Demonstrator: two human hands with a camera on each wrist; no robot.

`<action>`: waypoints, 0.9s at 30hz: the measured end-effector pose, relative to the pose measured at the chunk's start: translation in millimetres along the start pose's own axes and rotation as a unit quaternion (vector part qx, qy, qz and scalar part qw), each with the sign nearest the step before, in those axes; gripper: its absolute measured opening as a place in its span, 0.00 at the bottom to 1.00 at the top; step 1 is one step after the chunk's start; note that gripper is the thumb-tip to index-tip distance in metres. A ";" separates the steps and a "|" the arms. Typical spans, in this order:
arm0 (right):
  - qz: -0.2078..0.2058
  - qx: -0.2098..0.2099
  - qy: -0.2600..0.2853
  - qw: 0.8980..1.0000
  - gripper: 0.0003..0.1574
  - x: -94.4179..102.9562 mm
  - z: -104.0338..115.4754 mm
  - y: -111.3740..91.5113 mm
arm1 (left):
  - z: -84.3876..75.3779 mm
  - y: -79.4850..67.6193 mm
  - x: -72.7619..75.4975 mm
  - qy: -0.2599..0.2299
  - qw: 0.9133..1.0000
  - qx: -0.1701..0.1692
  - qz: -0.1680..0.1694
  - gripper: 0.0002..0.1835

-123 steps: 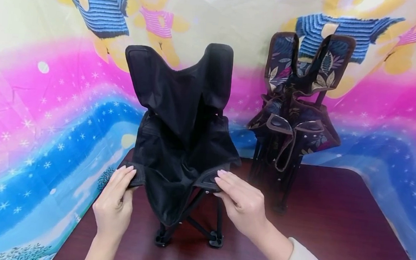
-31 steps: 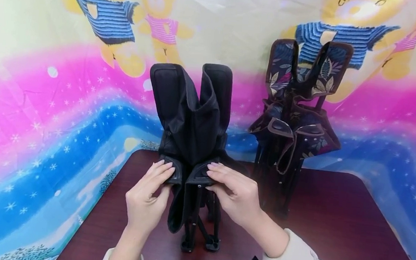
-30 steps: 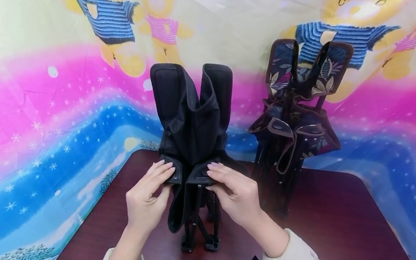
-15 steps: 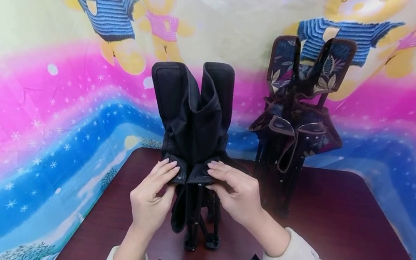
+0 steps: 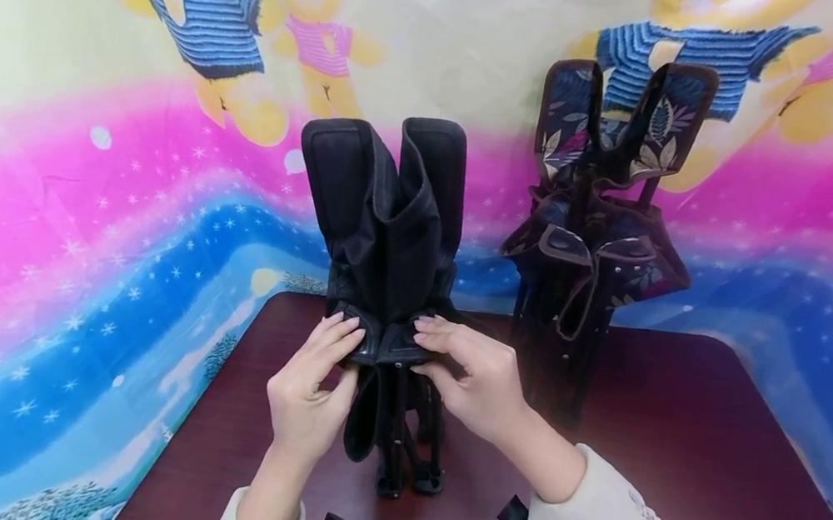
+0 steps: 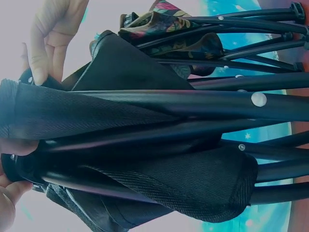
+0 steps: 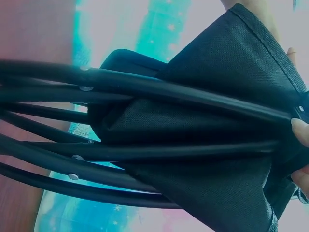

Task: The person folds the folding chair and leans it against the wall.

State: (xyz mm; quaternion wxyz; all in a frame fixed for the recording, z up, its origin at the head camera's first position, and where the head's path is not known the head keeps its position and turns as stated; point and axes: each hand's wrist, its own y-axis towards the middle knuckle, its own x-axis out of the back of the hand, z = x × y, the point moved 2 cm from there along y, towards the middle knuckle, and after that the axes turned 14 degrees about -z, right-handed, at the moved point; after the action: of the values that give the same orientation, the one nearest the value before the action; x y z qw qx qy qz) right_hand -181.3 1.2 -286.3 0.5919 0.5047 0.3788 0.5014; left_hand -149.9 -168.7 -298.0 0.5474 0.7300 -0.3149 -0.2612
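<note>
A black folding camp chair [image 5: 419,235] stands mostly folded on the table, its two back corners upright and its seat cloth creased down the middle. My left hand [image 5: 309,392] pinches the left front seat corner, fingers on top and thumb below. The right front corner is pinched the same way by my right hand [image 5: 476,379]. Both corners meet side by side. In the left wrist view the chair's black tubes [image 6: 207,106] run close together, with a fold of seat cloth [image 6: 212,188] hanging among them. The right wrist view shows the tubes [image 7: 183,96] from the other side.
A second folding chair [image 5: 605,261], with leaf-patterned cloth and brown edging, stands folded at the back right of the dark red table [image 5: 669,452]. Behind the table hangs a colourful backdrop [image 5: 93,179] printed with bears.
The black chair has gone from spread to folded as my hands brought its front corners together. Over the last second my left hand moved slightly right, closing the gap between them.
</note>
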 end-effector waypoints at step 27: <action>-0.080 0.020 0.005 0.997 0.12 -7.2 -2.8 -8.8 | 10.1 -6.7 -0.5 0.031 0.999 -0.031 -0.031 0.09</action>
State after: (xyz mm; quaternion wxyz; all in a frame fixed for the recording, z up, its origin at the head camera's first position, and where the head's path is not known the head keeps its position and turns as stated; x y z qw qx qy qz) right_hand -183.6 -5.1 -295.9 0.6183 0.4819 0.4308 0.4471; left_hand -156.5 -173.3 -307.1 0.5706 0.7300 -0.2667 -0.2654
